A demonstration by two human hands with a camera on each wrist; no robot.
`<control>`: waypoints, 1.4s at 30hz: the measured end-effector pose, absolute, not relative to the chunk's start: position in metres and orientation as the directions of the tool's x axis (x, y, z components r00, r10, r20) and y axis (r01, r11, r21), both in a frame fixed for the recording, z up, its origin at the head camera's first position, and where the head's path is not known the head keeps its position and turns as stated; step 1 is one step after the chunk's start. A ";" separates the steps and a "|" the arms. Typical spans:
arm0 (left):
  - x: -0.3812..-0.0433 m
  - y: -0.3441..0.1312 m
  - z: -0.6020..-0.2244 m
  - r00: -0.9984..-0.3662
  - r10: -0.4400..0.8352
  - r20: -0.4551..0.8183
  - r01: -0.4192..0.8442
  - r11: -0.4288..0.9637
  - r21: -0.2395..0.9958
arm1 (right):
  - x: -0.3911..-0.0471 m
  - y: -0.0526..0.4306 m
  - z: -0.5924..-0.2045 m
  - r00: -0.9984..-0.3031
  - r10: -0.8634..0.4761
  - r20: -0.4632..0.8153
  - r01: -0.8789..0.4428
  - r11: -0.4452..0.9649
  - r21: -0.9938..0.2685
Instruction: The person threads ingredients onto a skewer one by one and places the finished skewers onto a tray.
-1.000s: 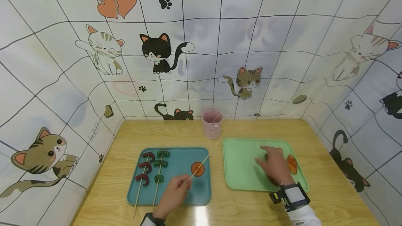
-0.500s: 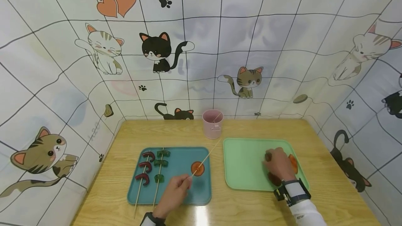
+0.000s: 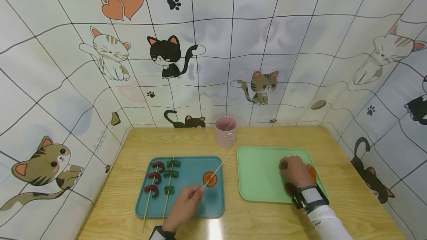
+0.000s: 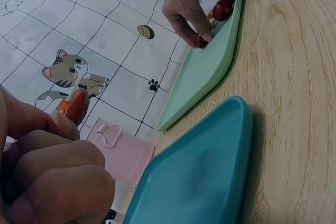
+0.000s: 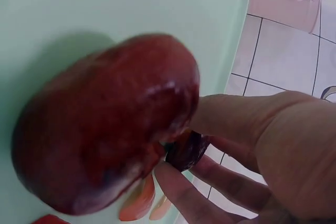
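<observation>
My left hand point(image 3: 185, 205) pinches a thin wooden skewer point(image 3: 222, 163) over the blue tray point(image 3: 197, 210). A round orange-red slice point(image 3: 209, 179) is threaded on that skewer. At the right side of the green tray point(image 3: 257, 180), my right hand point(image 3: 296, 171) pinches a small dark red-purple piece point(image 5: 187, 150) between thumb and fingers. A large glossy dark red piece, curved like a kidney bean point(image 5: 110, 124), lies on the tray nearer the wrist. An orange wedge point(image 3: 312, 173) shows beyond the hand, which hides other pieces in the head view.
On the blue tray's left lie a skewer of dark red curved pieces point(image 3: 154, 176) and a skewer of green pieces point(image 3: 171, 173). Behind the trays stands a pink bucket point(image 3: 225, 132) with a stick in it. A cat-patterned sheet point(image 3: 213, 66) encloses the table point(image 3: 173, 140).
My right hand moved slightly right over the green tray, and its outstretched fingers closed on the small dark piece. My left hand and its skewer stayed in place.
</observation>
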State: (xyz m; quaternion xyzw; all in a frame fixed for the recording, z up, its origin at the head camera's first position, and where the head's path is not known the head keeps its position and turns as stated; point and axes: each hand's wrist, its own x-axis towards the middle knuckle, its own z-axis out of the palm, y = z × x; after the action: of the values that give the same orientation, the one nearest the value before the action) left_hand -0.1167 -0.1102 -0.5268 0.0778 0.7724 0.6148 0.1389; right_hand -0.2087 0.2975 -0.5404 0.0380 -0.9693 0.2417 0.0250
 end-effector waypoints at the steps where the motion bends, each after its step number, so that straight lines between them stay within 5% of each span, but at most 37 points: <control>1: -0.117 -0.110 -0.527 -0.949 0.290 -0.119 -0.051 0.232 0.971 | -0.209 0.298 -0.540 -0.997 -0.058 0.058 -0.079 0.881 -0.467; 14: -0.115 -0.110 -0.527 -0.952 0.280 -0.126 -0.061 0.232 0.971 | -0.212 0.296 -0.543 -0.996 -0.086 0.008 -0.079 0.879 -0.471; 37: -0.109 -0.107 -0.520 -0.946 0.307 -0.101 -0.022 0.250 0.968 | -0.195 0.276 -0.512 -0.963 -0.148 0.225 -0.268 0.612 -0.744; 42: -0.108 -0.105 -0.519 -0.942 0.325 -0.081 0.008 0.263 0.965 | -0.189 0.264 -0.499 -0.985 -0.105 0.138 -0.173 0.535 -0.827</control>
State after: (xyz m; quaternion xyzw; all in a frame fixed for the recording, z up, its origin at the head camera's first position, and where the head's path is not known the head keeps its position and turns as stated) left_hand -0.1076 -0.1049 -0.5188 0.1063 0.7836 0.5976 0.1325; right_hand -0.1892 0.2636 -0.4992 0.0794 -0.8754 0.4755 0.0358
